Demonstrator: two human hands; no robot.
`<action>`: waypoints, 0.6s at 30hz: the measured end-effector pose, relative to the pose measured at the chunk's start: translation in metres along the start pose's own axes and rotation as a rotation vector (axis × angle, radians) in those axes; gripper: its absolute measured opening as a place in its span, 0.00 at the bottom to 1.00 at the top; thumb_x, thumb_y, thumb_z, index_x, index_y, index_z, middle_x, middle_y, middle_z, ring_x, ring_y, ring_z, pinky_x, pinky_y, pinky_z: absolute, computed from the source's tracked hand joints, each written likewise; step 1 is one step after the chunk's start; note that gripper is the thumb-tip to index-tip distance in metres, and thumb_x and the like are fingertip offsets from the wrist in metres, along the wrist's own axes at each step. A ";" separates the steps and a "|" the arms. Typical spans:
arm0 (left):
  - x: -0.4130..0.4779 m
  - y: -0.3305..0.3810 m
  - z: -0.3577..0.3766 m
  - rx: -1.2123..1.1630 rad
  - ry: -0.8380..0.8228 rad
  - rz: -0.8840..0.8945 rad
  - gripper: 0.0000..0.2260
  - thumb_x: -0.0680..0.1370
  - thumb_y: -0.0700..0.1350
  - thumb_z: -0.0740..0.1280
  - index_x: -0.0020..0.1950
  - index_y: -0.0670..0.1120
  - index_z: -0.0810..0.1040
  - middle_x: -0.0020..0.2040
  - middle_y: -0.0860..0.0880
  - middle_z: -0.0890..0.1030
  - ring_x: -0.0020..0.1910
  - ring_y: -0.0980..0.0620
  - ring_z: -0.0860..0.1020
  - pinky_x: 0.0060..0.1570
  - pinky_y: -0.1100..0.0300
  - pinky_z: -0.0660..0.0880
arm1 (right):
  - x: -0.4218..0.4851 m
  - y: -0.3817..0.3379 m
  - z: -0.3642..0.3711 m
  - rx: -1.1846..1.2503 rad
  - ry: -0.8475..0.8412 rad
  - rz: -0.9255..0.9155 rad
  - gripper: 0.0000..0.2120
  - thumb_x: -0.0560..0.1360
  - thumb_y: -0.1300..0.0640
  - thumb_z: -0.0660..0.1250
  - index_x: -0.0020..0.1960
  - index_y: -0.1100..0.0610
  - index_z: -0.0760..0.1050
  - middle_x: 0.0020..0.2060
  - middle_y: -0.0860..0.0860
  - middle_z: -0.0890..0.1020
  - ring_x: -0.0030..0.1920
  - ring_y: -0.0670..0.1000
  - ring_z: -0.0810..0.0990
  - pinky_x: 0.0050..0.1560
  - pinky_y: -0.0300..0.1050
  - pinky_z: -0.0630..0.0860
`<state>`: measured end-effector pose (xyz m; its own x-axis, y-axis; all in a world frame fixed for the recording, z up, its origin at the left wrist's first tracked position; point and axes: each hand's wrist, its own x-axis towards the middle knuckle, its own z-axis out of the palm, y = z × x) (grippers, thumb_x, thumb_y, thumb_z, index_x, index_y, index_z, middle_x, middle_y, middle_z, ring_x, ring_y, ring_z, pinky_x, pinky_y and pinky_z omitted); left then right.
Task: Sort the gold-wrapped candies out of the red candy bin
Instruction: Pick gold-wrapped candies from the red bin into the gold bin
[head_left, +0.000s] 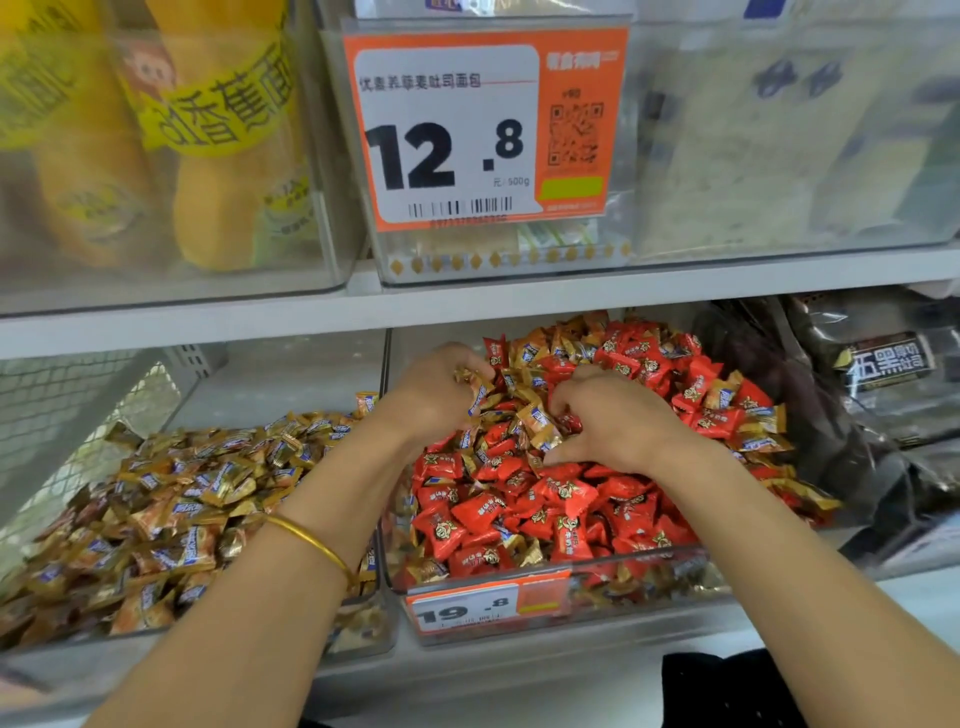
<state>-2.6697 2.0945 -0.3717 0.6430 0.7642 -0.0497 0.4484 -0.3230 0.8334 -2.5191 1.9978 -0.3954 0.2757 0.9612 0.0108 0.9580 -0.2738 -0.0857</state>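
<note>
Gold-wrapped candies (540, 428) lie mixed with red candies (519, 499) in the red candy bin (670, 564), in the middle of the frame. The left hand (441, 395) holds a bunch in curled fingers. The right hand (618, 423) pinches more in the pile. At lower left, another bin (156, 660) holds gold ones.

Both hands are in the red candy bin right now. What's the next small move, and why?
Probably swing the left hand across to the gold candy bin and release: it grips a clutch of gold-wrapped candies, while the right hand pinches another in the red candy bin.
</note>
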 end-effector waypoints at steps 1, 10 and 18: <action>0.000 0.000 0.000 0.001 0.009 -0.008 0.12 0.79 0.32 0.55 0.52 0.46 0.74 0.62 0.45 0.71 0.54 0.45 0.78 0.47 0.55 0.79 | 0.001 -0.002 0.001 -0.004 0.005 -0.009 0.28 0.68 0.42 0.72 0.63 0.52 0.72 0.59 0.51 0.73 0.61 0.55 0.71 0.59 0.51 0.73; 0.003 -0.011 0.012 0.718 -0.118 0.034 0.10 0.78 0.33 0.59 0.57 0.40 0.74 0.55 0.44 0.76 0.49 0.49 0.74 0.43 0.61 0.67 | 0.004 -0.005 0.002 0.012 0.026 -0.112 0.20 0.71 0.52 0.72 0.61 0.52 0.72 0.54 0.49 0.77 0.55 0.52 0.74 0.44 0.42 0.66; 0.005 -0.013 0.017 0.738 -0.160 0.021 0.11 0.76 0.38 0.67 0.58 0.41 0.78 0.61 0.45 0.77 0.59 0.47 0.75 0.49 0.62 0.68 | 0.005 -0.006 0.004 -0.002 -0.018 -0.067 0.14 0.71 0.54 0.72 0.54 0.52 0.74 0.35 0.43 0.69 0.44 0.49 0.71 0.40 0.42 0.66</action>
<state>-2.6623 2.0929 -0.3919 0.7131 0.6815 -0.1646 0.6983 -0.6696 0.2531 -2.5241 2.0045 -0.3986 0.2098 0.9777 -0.0020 0.9743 -0.2092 -0.0832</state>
